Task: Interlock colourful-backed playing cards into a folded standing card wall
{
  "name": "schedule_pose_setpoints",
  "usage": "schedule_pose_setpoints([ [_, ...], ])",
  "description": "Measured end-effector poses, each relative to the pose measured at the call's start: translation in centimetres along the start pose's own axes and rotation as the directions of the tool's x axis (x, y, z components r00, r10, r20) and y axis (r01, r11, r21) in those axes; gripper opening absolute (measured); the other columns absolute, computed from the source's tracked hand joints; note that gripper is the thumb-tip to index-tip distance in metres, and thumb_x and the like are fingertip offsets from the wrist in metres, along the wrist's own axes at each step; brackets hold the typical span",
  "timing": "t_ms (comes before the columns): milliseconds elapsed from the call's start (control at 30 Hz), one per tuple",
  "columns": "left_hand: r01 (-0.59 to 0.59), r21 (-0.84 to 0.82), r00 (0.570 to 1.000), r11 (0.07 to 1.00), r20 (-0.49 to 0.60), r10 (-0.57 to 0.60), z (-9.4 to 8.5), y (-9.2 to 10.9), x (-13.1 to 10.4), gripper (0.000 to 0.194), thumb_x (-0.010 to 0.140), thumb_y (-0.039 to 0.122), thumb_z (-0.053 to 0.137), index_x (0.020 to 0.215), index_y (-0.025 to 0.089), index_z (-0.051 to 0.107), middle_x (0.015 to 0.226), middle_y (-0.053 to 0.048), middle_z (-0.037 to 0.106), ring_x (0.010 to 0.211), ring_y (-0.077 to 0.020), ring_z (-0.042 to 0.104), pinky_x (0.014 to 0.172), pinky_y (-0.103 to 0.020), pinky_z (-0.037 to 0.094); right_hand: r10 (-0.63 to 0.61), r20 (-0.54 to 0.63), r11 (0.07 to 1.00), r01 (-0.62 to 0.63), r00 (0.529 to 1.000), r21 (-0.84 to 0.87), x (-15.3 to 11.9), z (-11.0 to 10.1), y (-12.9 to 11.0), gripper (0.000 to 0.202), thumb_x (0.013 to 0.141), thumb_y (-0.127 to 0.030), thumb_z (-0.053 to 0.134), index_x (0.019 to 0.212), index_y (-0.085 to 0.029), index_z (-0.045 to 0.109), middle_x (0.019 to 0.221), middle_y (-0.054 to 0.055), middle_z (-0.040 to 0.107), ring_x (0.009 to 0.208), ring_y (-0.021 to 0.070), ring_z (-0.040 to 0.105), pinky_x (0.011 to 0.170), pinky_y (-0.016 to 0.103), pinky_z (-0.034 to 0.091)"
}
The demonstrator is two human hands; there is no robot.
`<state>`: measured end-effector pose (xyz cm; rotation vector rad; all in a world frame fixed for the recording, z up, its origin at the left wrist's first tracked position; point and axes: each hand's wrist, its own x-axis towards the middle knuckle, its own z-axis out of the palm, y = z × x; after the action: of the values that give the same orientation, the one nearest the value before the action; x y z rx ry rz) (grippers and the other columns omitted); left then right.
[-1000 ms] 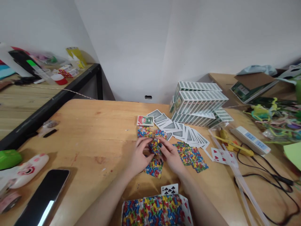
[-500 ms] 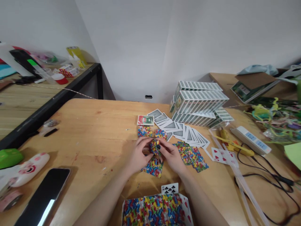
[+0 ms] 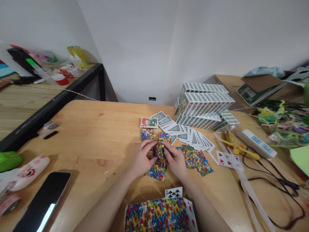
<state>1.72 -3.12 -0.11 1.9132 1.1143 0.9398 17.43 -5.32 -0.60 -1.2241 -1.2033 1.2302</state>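
Between my left hand (image 3: 144, 158) and my right hand (image 3: 175, 158) is a small folded card piece (image 3: 158, 150) with a multicoloured pattern. Fingers of both hands are closed on it from either side; how it is folded is hard to make out. Just below it on the table lies a flat card with the same pattern (image 3: 157, 171). Two more patterned pieces, one at the left (image 3: 148, 134) and one at the right (image 3: 165, 137), lie beyond my fingertips. Several patterned cards (image 3: 195, 159) overlap to the right of my right hand.
Grey-backed playing cards (image 3: 180, 130) fan out behind, beside a card box (image 3: 149, 122) and stacked striped boxes (image 3: 206, 103). A pattern-covered panel (image 3: 158, 216) sits near my forearms. A phone (image 3: 43, 201) lies left; a yellow glue gun (image 3: 238, 149), power strip (image 3: 257, 141) and cables are right.
My right fingers have shifted slightly around the folded card piece. The whole view has moved a little; the other things lie as before.
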Motion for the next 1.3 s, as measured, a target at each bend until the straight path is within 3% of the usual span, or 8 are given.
schedule_pose_setpoints([
  [100,-0.044,0.053,0.999,0.998,-0.009,0.044,0.1,-0.2,0.0,0.056,0.068,0.004,0.057,0.119,0.025,0.047,0.119,-0.006,0.043,0.106,-0.0195,0.051,0.09,-0.035,0.048,-0.003,-0.036,0.999,0.001,0.999,-0.046,-0.1,0.0,0.0,0.035,0.081,-0.037,0.049,0.11,-0.023,0.061,0.069,0.001,0.067,0.035,0.0095,0.05,0.036,0.023,0.045],
  [233,-0.136,0.142,0.99,0.98,-0.023,0.141,0.3,-0.4,0.1,0.055,0.071,0.005,0.057,0.12,0.028,0.047,0.119,-0.005,0.045,0.113,-0.0219,0.045,0.097,-0.042,0.04,-0.02,-0.17,0.996,0.006,0.985,-0.086,-0.1,0.1,0.1,0.036,0.079,-0.035,0.051,0.111,-0.021,0.061,0.057,-0.001,0.063,0.031,0.009,0.044,0.033,0.022,0.041],
  [367,-0.174,0.154,0.983,0.973,-0.029,0.18,0.5,-0.7,0.1,0.057,0.072,0.003,0.054,0.122,0.029,0.046,0.12,-0.005,0.045,0.111,-0.0212,0.046,0.094,-0.041,0.043,0.02,-0.183,1.0,-0.024,0.983,-0.019,0.0,0.0,0.1,0.03,0.078,-0.034,0.053,0.099,-0.017,0.066,0.048,-0.003,0.058,0.028,0.0078,0.039,0.031,0.022,0.038],
  [533,-0.213,0.214,0.977,0.953,0.023,0.214,0.4,-0.7,0.1,0.057,0.075,0.009,0.056,0.127,0.03,0.041,0.124,-0.007,0.043,0.111,-0.0223,0.047,0.092,-0.041,0.044,-0.037,-0.21,0.996,0.018,0.977,-0.091,0.3,-0.3,0.2,0.022,0.075,-0.032,0.057,0.083,-0.017,0.069,0.064,0.002,0.067,0.041,0.0107,0.051,0.037,0.022,0.042],
  [667,-0.238,0.233,0.971,0.943,0.087,0.223,0.3,-0.3,0.1,0.055,0.077,0.021,0.059,0.127,0.031,0.04,0.124,-0.007,0.045,0.11,-0.0228,0.048,0.091,-0.041,0.045,-0.109,-0.208,0.977,0.066,0.972,-0.204,0.3,-0.5,0.2,0.021,0.075,-0.031,0.055,0.079,-0.017,0.07,0.067,0.003,0.068,0.054,0.0143,0.058,0.048,0.024,0.046],
  [833,-0.212,0.283,0.977,0.936,0.081,0.197,0.3,0.4,0.0,0.052,0.079,0.032,0.057,0.128,0.029,0.041,0.122,-0.008,0.046,0.108,-0.0229,0.049,0.09,-0.04,0.045,-0.095,-0.203,0.971,0.045,0.975,-0.237,0.4,-0.6,-0.3,0.019,0.075,-0.032,0.056,0.076,-0.017,0.068,0.067,0.003,0.067,0.059,0.015,0.059,0.056,0.024,0.046],
  [1033,-0.173,0.323,0.982,0.93,-0.011,0.187,0.2,0.3,0.1,0.051,0.081,0.034,0.054,0.129,0.028,0.039,0.124,-0.008,0.045,0.113,-0.0224,0.047,0.095,-0.04,0.042,0.072,0.002,0.977,-0.07,0.997,-0.202,0.5,-1.2,-1.0,0.025,0.078,-0.038,0.051,0.068,-0.016,0.059,0.046,-0.005,0.048,0.035,0.0079,0.041,0.035,0.019,0.032],
  [1300,-0.19,0.316,0.981,0.93,0.021,0.194,0.2,0.3,0.1,0.05,0.08,0.03,0.056,0.127,0.028,0.041,0.122,-0.007,0.046,0.113,-0.0224,0.047,0.094,-0.039,0.042,0.067,-0.061,0.97,-0.079,0.996,-0.23,0.4,-0.8,-0.4,0.03,0.078,-0.042,0.052,0.06,-0.017,0.051,0.039,-0.006,0.044,0.032,0.0077,0.04,0.033,0.019,0.029],
])
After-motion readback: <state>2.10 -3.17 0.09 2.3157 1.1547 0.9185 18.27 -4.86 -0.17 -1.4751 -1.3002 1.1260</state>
